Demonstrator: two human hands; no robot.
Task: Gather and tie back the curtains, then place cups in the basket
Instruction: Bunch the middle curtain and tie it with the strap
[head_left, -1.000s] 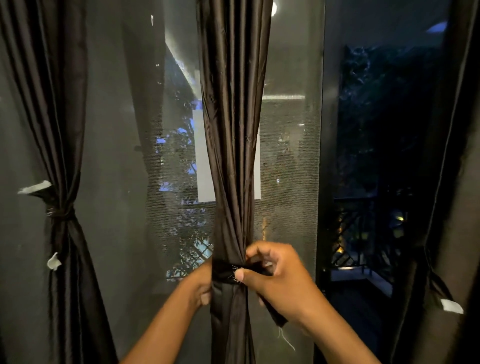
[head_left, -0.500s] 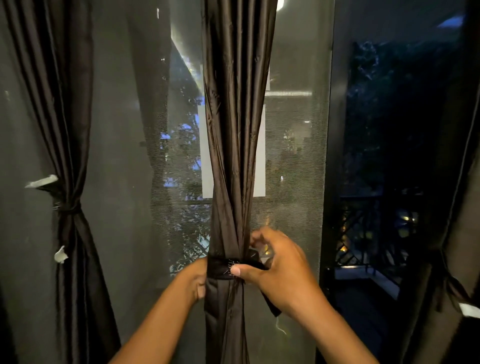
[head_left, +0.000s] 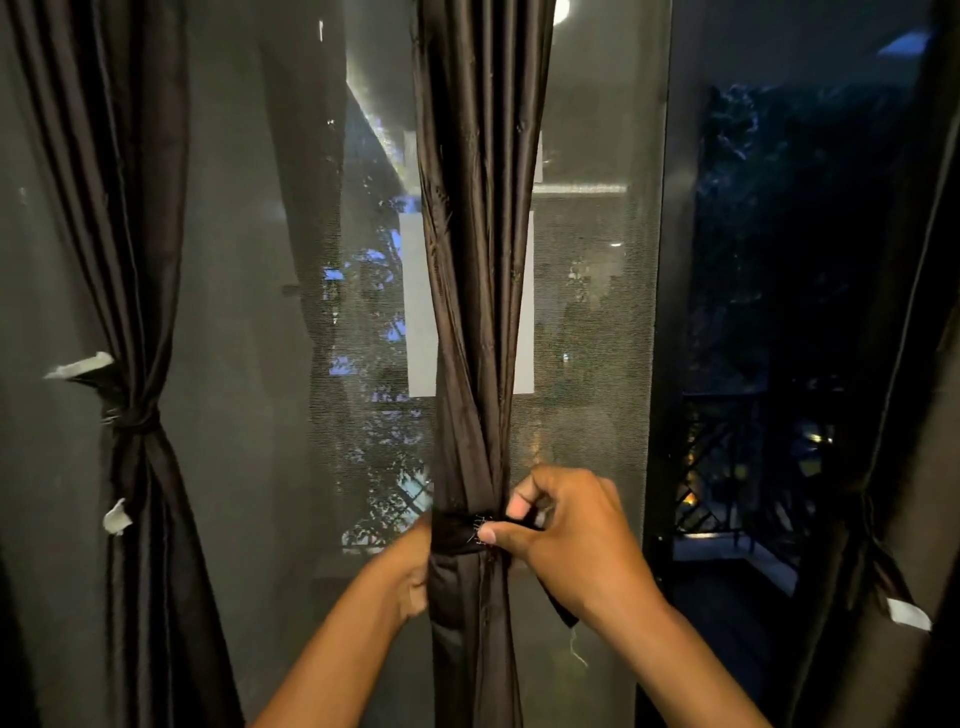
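i see a big glass door (head_left: 249, 312) with a mesh screen (head_left: 587, 322) and dark night outside. three dark brown curtains hang here. the left curtain (head_left: 130, 260) is tied already, and the right curtain (head_left: 893, 415) is at the edge. the middle curtain (head_left: 480, 234) is bunched up. a dark tie band (head_left: 457, 532) goes around it. my right hand (head_left: 566, 540) pinches the band. my left hand (head_left: 413, 569) is half hidden behind the curtain, so i cannot tell its grip.
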